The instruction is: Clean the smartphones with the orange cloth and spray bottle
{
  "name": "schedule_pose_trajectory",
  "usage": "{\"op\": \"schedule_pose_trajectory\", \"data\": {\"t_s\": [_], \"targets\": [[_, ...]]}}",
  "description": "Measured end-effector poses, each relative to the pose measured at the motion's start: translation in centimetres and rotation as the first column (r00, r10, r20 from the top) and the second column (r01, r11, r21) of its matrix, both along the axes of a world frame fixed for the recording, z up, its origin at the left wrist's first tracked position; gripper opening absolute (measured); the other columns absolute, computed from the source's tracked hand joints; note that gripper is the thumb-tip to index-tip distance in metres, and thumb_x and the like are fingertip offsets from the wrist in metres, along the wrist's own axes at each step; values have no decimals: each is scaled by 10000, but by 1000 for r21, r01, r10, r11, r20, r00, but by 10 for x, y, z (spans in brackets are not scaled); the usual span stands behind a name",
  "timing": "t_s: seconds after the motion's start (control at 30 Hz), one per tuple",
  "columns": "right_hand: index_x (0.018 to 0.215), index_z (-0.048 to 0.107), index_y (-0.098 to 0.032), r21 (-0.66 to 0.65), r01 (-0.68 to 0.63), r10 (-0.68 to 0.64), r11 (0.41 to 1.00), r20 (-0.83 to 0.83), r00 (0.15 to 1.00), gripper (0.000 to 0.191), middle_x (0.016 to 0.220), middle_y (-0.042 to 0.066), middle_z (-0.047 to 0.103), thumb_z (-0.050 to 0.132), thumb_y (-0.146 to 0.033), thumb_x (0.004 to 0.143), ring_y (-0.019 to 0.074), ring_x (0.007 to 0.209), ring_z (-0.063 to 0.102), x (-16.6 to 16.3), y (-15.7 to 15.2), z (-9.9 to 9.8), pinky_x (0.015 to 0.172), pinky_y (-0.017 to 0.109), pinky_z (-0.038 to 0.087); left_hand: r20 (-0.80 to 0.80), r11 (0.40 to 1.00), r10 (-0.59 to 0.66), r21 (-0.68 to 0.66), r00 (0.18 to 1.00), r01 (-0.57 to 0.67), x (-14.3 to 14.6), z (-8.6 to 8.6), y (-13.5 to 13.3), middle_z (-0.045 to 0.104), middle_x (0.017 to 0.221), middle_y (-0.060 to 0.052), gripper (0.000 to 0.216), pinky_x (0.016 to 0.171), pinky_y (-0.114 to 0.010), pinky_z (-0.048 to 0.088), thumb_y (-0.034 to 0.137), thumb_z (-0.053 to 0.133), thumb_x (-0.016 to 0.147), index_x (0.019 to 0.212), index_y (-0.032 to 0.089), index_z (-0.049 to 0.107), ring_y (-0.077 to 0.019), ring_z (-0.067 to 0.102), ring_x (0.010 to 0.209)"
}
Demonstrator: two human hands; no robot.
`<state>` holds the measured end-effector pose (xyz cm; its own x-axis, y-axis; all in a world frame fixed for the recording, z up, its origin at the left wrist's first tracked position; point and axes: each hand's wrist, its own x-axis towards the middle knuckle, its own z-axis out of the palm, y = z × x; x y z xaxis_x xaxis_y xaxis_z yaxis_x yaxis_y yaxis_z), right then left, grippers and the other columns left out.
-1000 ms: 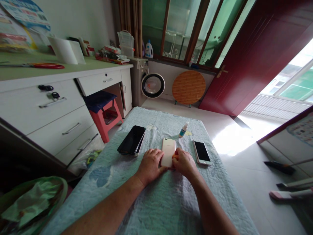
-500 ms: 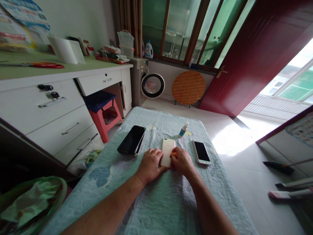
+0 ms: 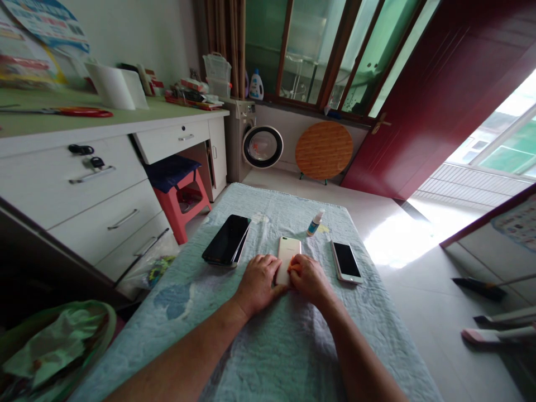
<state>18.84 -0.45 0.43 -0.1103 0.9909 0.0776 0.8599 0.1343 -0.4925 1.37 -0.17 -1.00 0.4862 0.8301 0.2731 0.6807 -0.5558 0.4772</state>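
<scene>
Back side up on the cloth-covered table lies a pale gold phone (image 3: 290, 247). My left hand (image 3: 260, 279) grips its left edge, the thumb along the bottom end. In the closed fingers of my right hand (image 3: 309, 277) is a small orange cloth (image 3: 292, 262), pressed against the phone's back; most of the cloth is hidden. To the left, a black-screened phone (image 3: 228, 240) rests on another device in a stack. A white phone (image 3: 347, 261) with a dark screen lies to the right. Beyond the gold phone stands a small spray bottle (image 3: 315, 223) with a blue label.
The table wears a light blue quilted cloth (image 3: 268, 346). A white desk (image 3: 167, 120) with drawers and a red stool (image 3: 178, 201) stand to the left. A lined bin (image 3: 106, 329) sits at lower left. A washing machine (image 3: 240, 142) is behind, its door open.
My right hand has slid slightly left and down across the gold phone's back with the orange cloth. My left hand keeps its hold.
</scene>
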Motion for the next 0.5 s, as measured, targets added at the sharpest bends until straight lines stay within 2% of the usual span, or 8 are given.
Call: {"op": "schedule_pose_trajectory", "data": {"t_s": [0.13,0.3,0.4,0.5], "targets": [[752,616,-176,0,-101,101,995,-33,994,112,787,16,604,526,-111,750,121,709,539,-8,-4,3,676,214,367,9,1000,-2,-3,1000,2,0,-2,0,610,1073,-71,402,887,-398,421,454,595,841,1166,217,592,-269,536,988],[872,695,-219,-17,-185,183,983,-83,980,244,842,10,610,492,-102,801,119,734,557,-14,-9,10,695,207,393,7,1000,5,-6,1000,-5,1,-3,0,612,1090,-70,385,898,-396,421,323,588,831,1197,203,584,-264,537,992],[923,701,-231,-20,-146,145,989,-52,988,238,881,14,610,501,-131,843,120,766,567,-14,-8,10,703,205,390,13,1000,5,-3,1000,-4,0,-2,-1,611,1084,-68,373,900,-395,421,363,584,846,1187,212,588,-264,541,989],[893,684,-209,-3,-31,31,1000,1,1000,171,889,25,608,515,-185,880,125,792,570,-10,-3,7,705,207,381,13,1000,-2,-3,1000,2,0,0,0,610,1061,-72,402,881,-396,427,489,577,853,1149,217,600,-270,546,978]]}}
